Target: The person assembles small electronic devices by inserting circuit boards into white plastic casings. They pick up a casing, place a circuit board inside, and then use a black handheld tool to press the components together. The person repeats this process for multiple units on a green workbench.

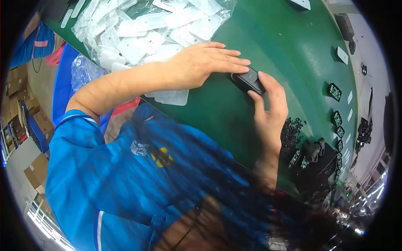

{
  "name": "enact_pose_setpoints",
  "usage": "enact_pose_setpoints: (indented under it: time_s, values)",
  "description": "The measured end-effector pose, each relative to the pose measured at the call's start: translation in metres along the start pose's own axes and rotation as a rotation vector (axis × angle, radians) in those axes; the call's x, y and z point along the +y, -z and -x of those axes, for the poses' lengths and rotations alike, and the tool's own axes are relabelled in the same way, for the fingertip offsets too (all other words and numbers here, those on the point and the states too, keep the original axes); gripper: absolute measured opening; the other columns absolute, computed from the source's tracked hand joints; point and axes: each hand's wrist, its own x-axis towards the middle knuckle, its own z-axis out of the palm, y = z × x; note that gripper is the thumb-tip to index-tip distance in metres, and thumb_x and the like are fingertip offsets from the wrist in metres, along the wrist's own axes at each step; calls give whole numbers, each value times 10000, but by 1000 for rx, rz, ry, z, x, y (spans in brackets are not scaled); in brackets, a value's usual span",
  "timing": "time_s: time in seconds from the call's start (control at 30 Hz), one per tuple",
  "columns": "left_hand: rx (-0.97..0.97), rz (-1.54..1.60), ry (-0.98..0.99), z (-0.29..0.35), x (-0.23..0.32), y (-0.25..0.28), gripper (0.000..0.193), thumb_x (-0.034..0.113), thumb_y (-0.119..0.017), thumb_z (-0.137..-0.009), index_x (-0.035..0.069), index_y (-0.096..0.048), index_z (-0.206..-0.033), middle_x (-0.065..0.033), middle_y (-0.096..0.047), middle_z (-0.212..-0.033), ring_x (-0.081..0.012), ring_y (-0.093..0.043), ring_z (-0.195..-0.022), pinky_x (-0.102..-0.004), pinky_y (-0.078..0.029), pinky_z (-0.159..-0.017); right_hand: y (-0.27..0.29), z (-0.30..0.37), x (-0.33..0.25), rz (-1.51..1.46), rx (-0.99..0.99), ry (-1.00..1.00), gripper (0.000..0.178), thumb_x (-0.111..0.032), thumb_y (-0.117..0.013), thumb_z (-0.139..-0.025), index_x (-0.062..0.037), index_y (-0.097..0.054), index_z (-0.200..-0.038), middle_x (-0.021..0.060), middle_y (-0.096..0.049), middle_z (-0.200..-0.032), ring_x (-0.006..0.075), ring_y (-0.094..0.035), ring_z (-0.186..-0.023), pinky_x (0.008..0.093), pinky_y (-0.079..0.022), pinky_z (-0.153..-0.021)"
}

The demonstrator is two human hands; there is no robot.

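A small black plastic case with rounded corners lies tilted between my hands, low over the green table. My right hand grips it, thumb at its near end and index finger at its right corner. From the left reaches my left hand, its fingers stretched out and slightly spread. Its foremost fingertips touch the far edge of the case; the left thumb is hidden. Beyond my left forearm is a heap of translucent white plastic pieces on clear bags.
Small black parts lie piled right of my right wrist, near a black tray. Several green circuit boards and white plates line the table's right side. A blue bin stands at left, with a clear bag.
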Motion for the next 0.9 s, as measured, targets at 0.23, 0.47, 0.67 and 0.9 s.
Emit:
enact_pose_setpoints:
  time_s: [0.23,0.47,0.67,0.9]
  values:
    - [-64,-82,-16,0,3,2,629,-73,-523,-740,168,-500,-1320,-8,-470,-1393,-199,-404,-1312,-392,-327,-1076,-8,4,3,126,-17,21,375,-10,-688,-730,-54,-621,-1096,96,-631,-1084,267,-599,-973,356,-493,-815]
    - [-49,-254,-63,2,8,1,562,50,-563,-775,142,-493,-1326,-15,-463,-1402,-207,-443,-1285,-393,-356,-1056,-6,1,-9,370,-92,42,387,-4,-682,-727,-57,-624,-1106,102,-618,-1084,263,-607,-951,357,-505,-779]
    - [11,-479,-219,-7,21,-12,536,179,-597,-760,-32,-493,-1243,-176,-501,-1297,-288,-518,-1165,-379,-439,-952,-17,14,-2,204,62,-35,405,6,-654,-710,-77,-615,-1105,90,-613,-1076,273,-597,-949,376,-490,-810]
    - [128,-339,-235,-45,17,-25,412,246,-682,-711,-3,-511,-992,-138,-513,-968,-290,-541,-893,-349,-492,-754,10,-4,11,-194,-22,-268,349,-71,-675,-759,-71,-635,-1105,109,-635,-1020,287,-578,-978,356,-458,-881]
